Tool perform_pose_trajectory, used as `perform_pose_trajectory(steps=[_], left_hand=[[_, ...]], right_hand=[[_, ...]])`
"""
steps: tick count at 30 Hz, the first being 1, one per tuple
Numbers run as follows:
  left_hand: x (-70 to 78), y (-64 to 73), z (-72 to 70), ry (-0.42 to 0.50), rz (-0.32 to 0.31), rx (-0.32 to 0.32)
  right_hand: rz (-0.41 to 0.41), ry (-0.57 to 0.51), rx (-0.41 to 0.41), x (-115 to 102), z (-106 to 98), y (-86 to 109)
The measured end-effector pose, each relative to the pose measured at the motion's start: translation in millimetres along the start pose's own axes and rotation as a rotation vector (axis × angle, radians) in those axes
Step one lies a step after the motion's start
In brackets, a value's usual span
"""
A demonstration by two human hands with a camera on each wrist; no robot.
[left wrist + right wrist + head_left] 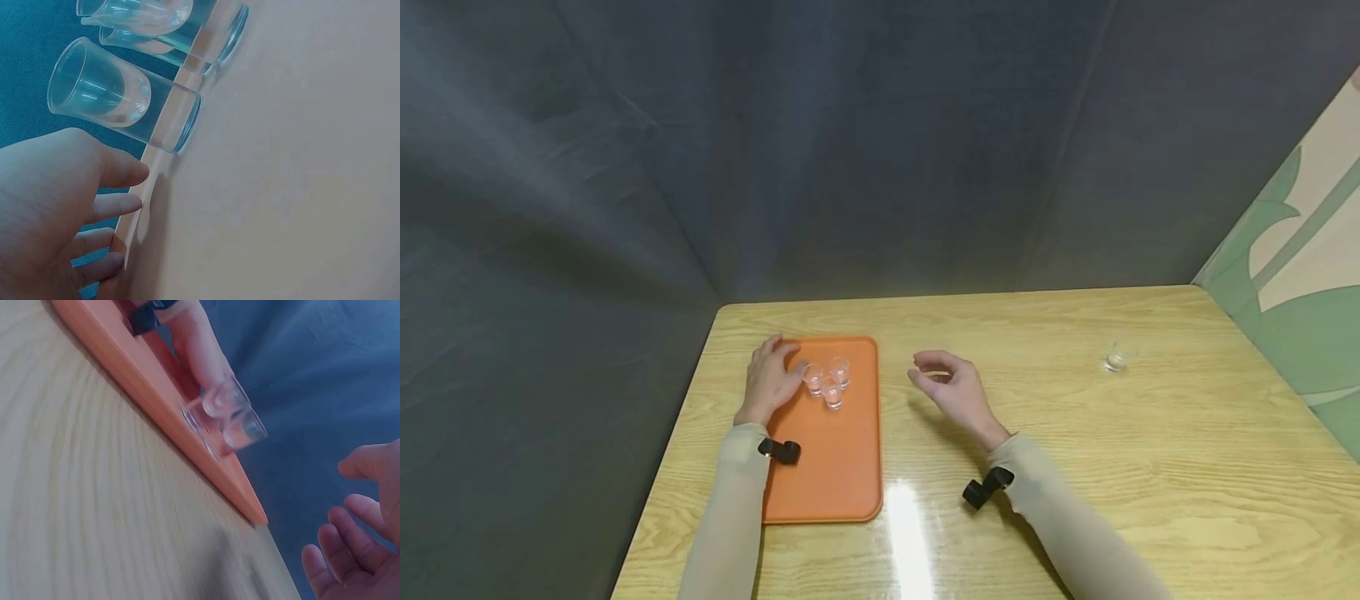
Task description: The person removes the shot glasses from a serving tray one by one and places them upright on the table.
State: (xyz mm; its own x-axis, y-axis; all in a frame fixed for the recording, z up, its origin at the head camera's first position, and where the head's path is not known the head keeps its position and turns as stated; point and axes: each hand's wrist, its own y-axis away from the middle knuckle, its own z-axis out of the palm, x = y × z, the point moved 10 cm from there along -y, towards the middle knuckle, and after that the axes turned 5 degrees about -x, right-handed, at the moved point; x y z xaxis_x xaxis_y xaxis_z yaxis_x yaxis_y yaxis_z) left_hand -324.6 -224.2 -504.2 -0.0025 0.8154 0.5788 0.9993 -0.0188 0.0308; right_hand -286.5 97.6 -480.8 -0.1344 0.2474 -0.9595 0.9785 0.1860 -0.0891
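Observation:
Three small clear shot glasses (832, 395) stand upright in a close cluster on the orange tray (831, 475). My left hand (767, 385) is over the tray's left side, beside the leftmost glass (813, 381). In the left wrist view, its loosely bent fingers stand apart from the nearest glass (100, 94), with nothing held. To the right of the tray, my right hand (953, 389) hovers over the table, holding nothing. The right wrist view shows its fingers (340, 544) loosely bent and thumb spread from them.
Another clear shot glass (1115, 359) stands by itself toward the right on the wooden table (1037, 533). A dark curtain (887, 150) hangs behind the table and along its left side. A wall with green leaf patterns (1322, 333) borders the right edge.

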Motion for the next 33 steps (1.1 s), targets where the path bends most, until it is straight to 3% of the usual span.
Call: perform_pose_trajectory(steps=[13,22,33], left_hand=[[-0.9,0.1,0.1,0.008,-0.003,-0.001],[-1.0,-0.5,0.0,0.007,-0.008,0.002],[-0.3,-1.0,-0.3,0.005,0.003,0.005]], right_hand=[[-0.013,-0.013,-0.090,-14,54,-0.5],[-0.078,-0.010,-0.111,-24,83,-3.1],[-0.134,0.123,-0.102,-33,107,-4.3]])
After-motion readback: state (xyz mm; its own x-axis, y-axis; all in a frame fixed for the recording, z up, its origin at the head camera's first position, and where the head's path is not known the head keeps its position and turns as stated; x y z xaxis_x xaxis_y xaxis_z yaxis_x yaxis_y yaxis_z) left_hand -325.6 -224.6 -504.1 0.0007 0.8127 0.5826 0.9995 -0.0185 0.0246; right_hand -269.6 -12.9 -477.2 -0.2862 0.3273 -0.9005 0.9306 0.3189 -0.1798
